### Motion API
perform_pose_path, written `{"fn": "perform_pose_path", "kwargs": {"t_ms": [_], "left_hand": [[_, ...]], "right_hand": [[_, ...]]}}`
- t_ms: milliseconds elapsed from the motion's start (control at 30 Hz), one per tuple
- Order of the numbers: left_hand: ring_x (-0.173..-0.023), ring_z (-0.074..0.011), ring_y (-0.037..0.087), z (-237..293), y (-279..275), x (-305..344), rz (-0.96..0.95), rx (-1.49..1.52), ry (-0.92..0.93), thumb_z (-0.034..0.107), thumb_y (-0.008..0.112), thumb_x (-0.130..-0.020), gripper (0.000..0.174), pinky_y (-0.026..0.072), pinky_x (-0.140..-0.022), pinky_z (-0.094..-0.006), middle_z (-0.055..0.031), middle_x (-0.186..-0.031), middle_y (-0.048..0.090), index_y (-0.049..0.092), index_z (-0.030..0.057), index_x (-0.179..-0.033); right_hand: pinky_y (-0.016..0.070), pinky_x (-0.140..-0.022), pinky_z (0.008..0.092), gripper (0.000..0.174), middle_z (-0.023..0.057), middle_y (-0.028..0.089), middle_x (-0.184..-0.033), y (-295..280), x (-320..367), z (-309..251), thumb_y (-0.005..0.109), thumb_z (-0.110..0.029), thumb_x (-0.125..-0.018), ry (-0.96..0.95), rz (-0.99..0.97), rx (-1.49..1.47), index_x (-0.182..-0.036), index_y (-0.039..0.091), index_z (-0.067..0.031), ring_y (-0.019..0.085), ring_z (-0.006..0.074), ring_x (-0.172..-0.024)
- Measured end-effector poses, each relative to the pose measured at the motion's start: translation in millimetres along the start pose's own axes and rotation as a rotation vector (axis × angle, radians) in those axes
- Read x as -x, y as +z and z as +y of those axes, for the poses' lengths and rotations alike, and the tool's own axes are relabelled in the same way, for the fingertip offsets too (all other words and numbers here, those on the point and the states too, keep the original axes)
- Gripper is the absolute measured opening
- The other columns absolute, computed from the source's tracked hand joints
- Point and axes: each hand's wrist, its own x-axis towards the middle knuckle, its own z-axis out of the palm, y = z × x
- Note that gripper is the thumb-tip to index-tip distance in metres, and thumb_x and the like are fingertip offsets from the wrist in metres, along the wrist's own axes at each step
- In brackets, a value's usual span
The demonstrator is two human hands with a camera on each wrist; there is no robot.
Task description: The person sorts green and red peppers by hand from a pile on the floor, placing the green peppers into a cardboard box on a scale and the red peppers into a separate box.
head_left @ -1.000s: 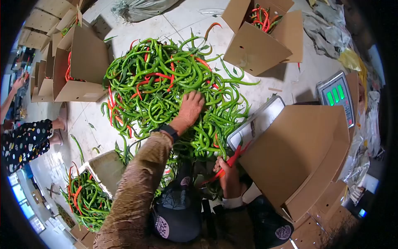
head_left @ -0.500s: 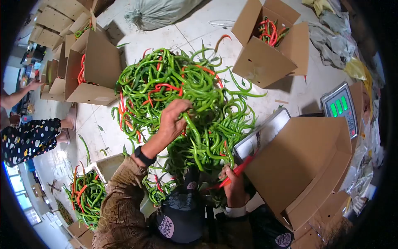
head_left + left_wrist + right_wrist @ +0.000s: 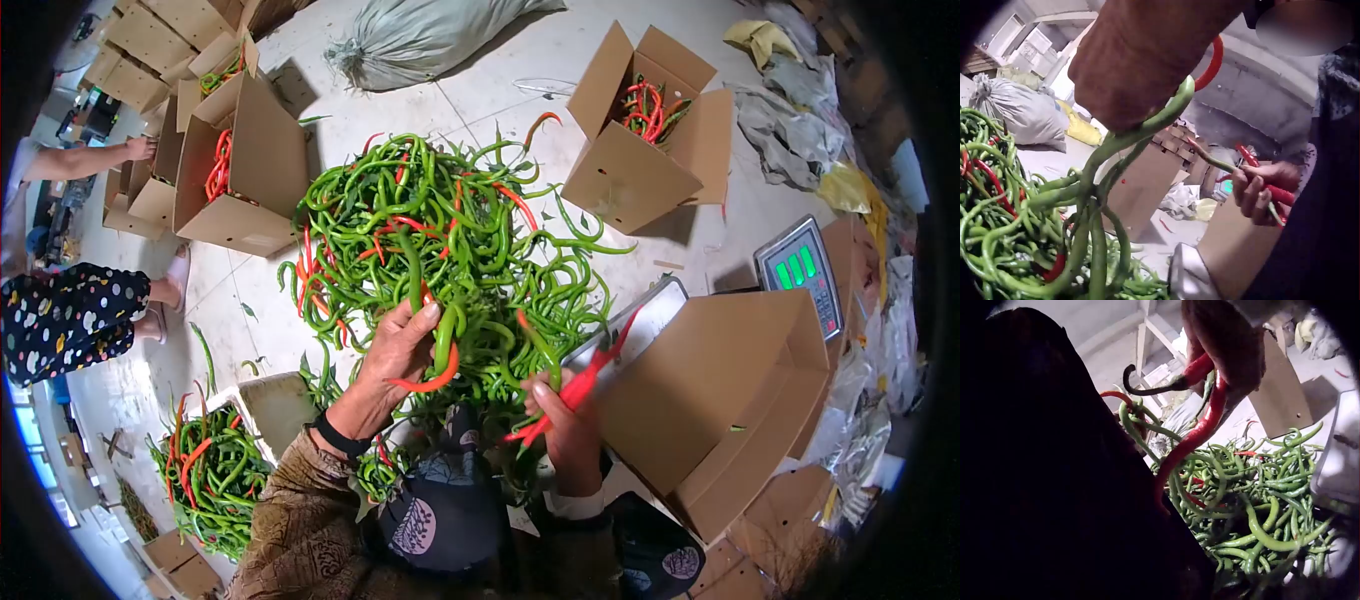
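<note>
A large heap of green peppers point(image 3: 370, 190) mixed with red ones lies on the floor. Above its near side, my left hand point(image 3: 385, 370) grips several peppers, mostly green with a red-tipped one curling below. In the left wrist view long green peppers point(image 3: 1088, 175) hang from the left hand point(image 3: 1141, 62). To the right, my right hand point(image 3: 568, 425) holds red peppers point(image 3: 590, 378) and a green one with a reddish tip point(image 3: 540, 345). The right wrist view shows a red pepper point(image 3: 1200, 431) hanging out of the right hand point(image 3: 1229, 350).
An open carton point(image 3: 690, 390) stands at the right, beside a scale with a lit display point(image 3: 797, 268) and metal pan point(image 3: 640, 315). Cartons with red peppers stand at the back right point(image 3: 630, 180) and left point(image 3: 265, 160). A tied sack point(image 3: 420, 45) lies behind; another person's arm point(image 3: 85, 160) shows at far left.
My left hand has come up off the heap and back toward my body, with peppers now in its grip. The right hand still holds its peppers, with the red-tipped green one now raised.
</note>
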Motion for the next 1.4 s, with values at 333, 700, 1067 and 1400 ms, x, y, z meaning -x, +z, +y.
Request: {"fn": "perform_pose_path", "kwargs": {"t_ms": [333,700,1067,1400], "left_hand": [[-0.086,-0.0094,0.056,-78.5,7.3,14.9,-0.115,-0.427,-0.012,0.012,0.066,-0.091,0.019,0.0476,-0.079,-0.0257,-0.0007,-0.094,0.062,0.063,0.0034,-0.108],[-0.101,-0.0326,0.064,-108.8,-106.0,13.2,-0.296,-1.199,0.574,-0.007,0.057,-0.075,0.042,0.0507,-0.089,-0.0393,-0.0148,-0.107,0.066,0.062,0.0017,-0.116],[-0.101,-0.0335,0.052,-147.1,-69.2,-110.5,-0.221,-1.78,0.791,0.004,0.062,-0.071,0.048,0.0437,-0.083,-0.0437,-0.0124,-0.112,0.057,0.06,0.0066,-0.12],[-0.059,-0.0329,0.051,-89.0,-23.4,-23.6,-0.071,-1.114,0.303,0.016,0.058,-0.096,0.023,0.0403,-0.056,-0.0408,-0.0204,-0.069,0.05,0.059,-0.004,-0.085]], "right_hand": [[0.0455,-0.067,0.0254,0.025,0.0029,0.067,-0.093,-3.6,-18.3,46.9,0.068,-0.013,-0.087,0.138,-0.171,-0.07,-0.109,0.065,-0.0019,0.06,0.0114,-0.078],[0.048,-0.061,0.0318,0.035,0.0058,0.059,-0.089,-39.3,4.3,25.0,0.067,-0.02,-0.091,0.106,0.45,0.383,-0.116,0.057,0.0014,0.057,0.0148,-0.066],[0.05,-0.068,0.0271,0.028,0.0053,0.061,-0.091,-46.6,21.8,88.3,0.061,-0.006,-0.092,0.148,0.297,-0.129,-0.119,0.055,-0.0016,0.061,0.0143,-0.078],[0.0493,-0.07,0.026,0.024,0.0025,0.061,-0.093,-40.3,1.5,95.8,0.059,-0.012,-0.095,0.249,0.442,0.04,-0.117,0.055,-0.004,0.06,0.0119,-0.08]]}}
